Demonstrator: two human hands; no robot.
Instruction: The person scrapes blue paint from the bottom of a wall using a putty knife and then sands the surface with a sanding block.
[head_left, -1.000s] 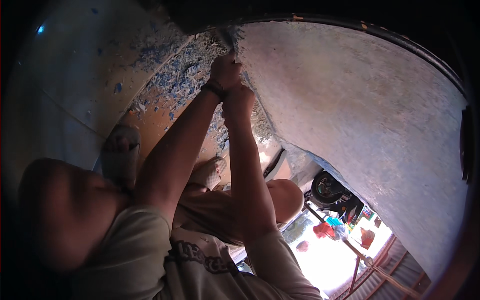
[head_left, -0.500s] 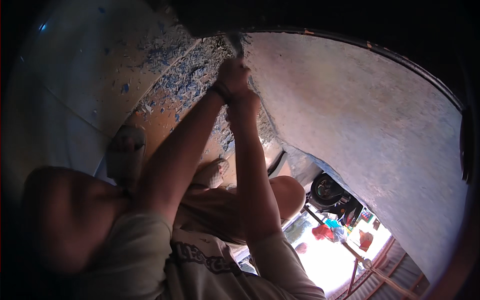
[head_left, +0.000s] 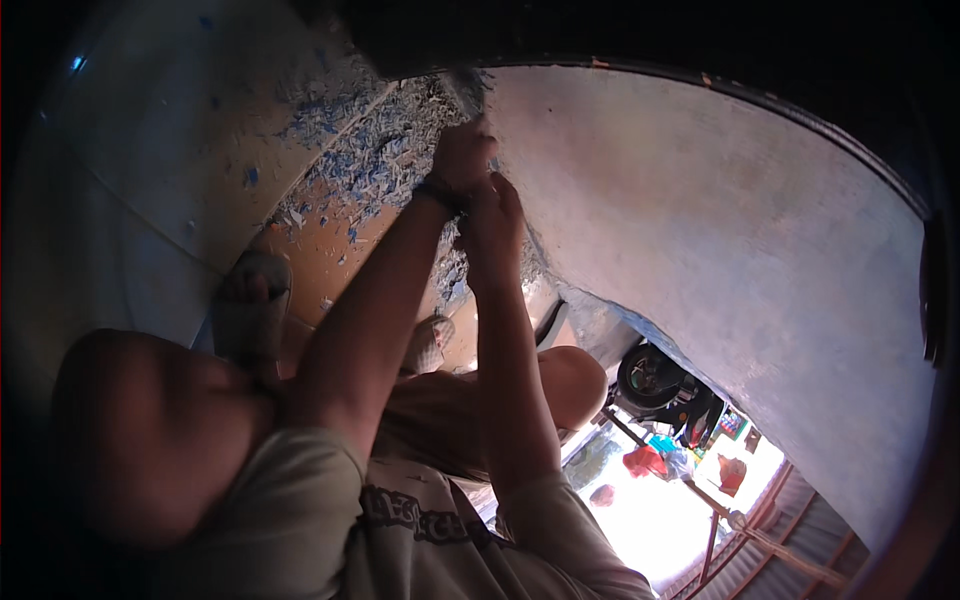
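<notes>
My left hand [head_left: 465, 155], with a dark band at its wrist, is closed on a scraper [head_left: 466, 92]. The tool's greyish flat blade points away from me along the foot of the pale wall [head_left: 700, 220]; its handle is hidden in the fist. Just behind it, my right hand [head_left: 492, 232] is closed too, close against the left wrist. What its fingers hold cannot be made out. Blue and grey paint flakes [head_left: 380, 150] lie thickly on the floor beside both hands.
Orange-brown tiles [head_left: 320, 250] make up the floor. My sandalled feet [head_left: 255, 290] are at the left and between my arms. A dark ledge [head_left: 650, 70] runs along the wall's far edge. At the lower right are a motorbike wheel [head_left: 650, 378], hanging bags [head_left: 645, 460] and a bright opening.
My right hand has shifted slightly, its thumb side now showing against the left wrist. The left hand and scraper have moved very little. My arms and knees have shifted slightly.
</notes>
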